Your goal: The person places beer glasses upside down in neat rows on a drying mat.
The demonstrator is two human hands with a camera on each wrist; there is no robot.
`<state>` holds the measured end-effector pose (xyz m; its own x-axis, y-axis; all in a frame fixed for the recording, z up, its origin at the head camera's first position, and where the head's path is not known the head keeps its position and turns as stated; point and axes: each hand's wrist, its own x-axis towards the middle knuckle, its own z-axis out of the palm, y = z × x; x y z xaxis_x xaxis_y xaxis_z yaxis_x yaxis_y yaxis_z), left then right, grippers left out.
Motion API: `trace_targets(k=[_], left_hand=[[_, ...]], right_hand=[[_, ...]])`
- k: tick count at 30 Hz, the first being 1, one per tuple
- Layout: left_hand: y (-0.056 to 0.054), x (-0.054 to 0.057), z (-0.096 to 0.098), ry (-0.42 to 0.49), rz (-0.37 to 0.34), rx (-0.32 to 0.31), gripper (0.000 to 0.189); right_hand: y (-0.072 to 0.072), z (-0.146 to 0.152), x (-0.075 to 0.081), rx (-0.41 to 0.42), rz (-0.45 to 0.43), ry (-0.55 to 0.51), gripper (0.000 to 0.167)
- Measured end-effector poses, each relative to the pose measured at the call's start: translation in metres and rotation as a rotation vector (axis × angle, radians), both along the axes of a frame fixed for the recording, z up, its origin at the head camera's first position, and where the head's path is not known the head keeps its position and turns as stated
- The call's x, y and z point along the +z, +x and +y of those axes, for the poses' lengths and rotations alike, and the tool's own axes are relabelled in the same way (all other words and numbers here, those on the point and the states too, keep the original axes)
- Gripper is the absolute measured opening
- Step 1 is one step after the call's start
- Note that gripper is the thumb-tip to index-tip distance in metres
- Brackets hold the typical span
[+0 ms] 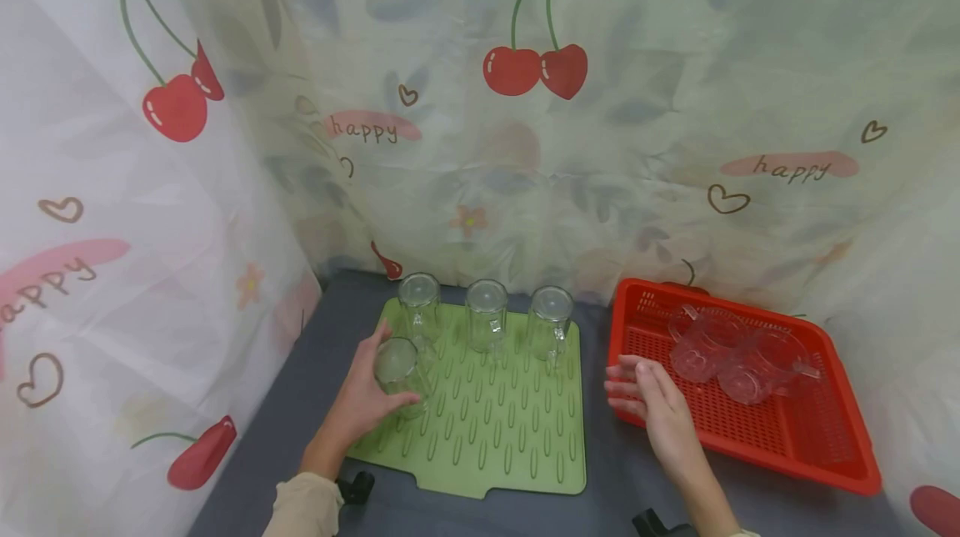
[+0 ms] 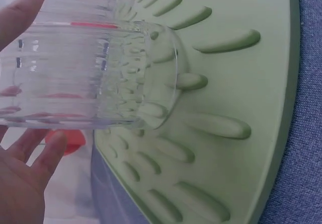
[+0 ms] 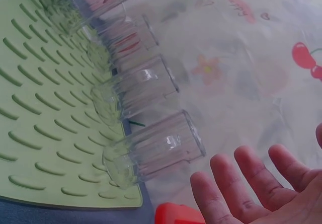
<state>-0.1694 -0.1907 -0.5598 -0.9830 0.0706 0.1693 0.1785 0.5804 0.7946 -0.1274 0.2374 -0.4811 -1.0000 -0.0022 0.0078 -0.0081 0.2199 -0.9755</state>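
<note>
Along the far edge of the green drying mat (image 1: 487, 449), three upside-down glass mugs: back-left mug (image 1: 419, 308), back-middle mug (image 1: 486, 316), back-right mug (image 1: 551, 324). Spaced apart, presumably so each can be gripped without knocking its neighbor. Rims down on raised ribs, likely so water drains and air gets under.

By the mat's left edge, just in front of the back-left one: held mug (image 1: 399, 370), also inverted. Left hand (image 1: 365, 395) wraps it, thumb on the near side, fingers on the far side; looks like a side grip to keep the rim free to sit flat. Rim appears down on the ribs. Can't make out its handle.

Right hand (image 1: 652, 404): empty, fingers extended, near the red basket's (image 1: 828, 433) left edge. Two basket mugs (image 1: 765, 366) inside, both tilted; can't tell if they touch.
</note>
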Motion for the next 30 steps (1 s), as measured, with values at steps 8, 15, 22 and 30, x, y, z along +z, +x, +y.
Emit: trace_targets(k=[8,15,22,30], left_hand=[[0.000,-0.006,-0.003,0.033,-0.040,0.014,0.143],[0.001,-0.012,-0.008,0.012,-0.090,0.027,0.144],[0.000,-0.027,-0.017,-0.047,-0.158,0.041,0.140],[0.003,-0.058,-0.031,-0.090,-0.179,0.050,0.129]], right_hand=[[-0.002,0.008,0.005,-0.027,0.021,0.017,0.048],[-0.005,0.020,0.011,-0.054,0.061,0.122,0.045],[-0.005,0.029,0.015,-0.089,0.070,0.200,0.045],[-0.005,0.034,0.014,-0.085,0.087,0.210,0.044]])
